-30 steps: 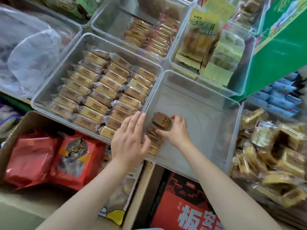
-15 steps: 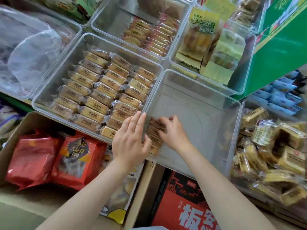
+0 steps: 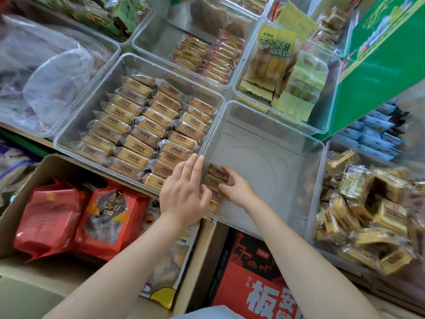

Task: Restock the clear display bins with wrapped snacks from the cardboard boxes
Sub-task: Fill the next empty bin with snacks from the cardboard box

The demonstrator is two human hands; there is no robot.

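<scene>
**Seating the first snack row in the near clear bin**

I see a cardboard box point(image 3: 27, 192) nearest me, holding red snack bags point(image 3: 76, 217), with a red printed carton point(image 3: 253, 279) to its right.

Above these, my left hand point(image 3: 184, 192) lies flat, fingers straight and together, against the outside of the near clear bin point(image 3: 287, 162) at its left wall. My right hand point(image 3: 239, 189) is inside that bin, fingers curled onto the short row of brown wrapped snacks point(image 3: 215, 180), which stands on edge against the same wall. The rest of the bin floor is bare.

I judge these snacks light, with slick, crinkly film and a crumbly cake inside. They should be held by the broad faces or pressed gently from the side, never squeezed at the sealed ends. A row on edge is likely to topple without side support.

Obstructions: the thin bin wall lies between my two hands. The filled bin point(image 3: 76, 125) of tan wrapped cakes point(image 3: 147, 127) touches it on the left; loose yellow packs point(image 3: 368, 215) crowd the right side.

Farther back stand a bin of yellow-green pouches point(image 3: 276, 65) and a green board point(image 3: 379, 65).
</scene>
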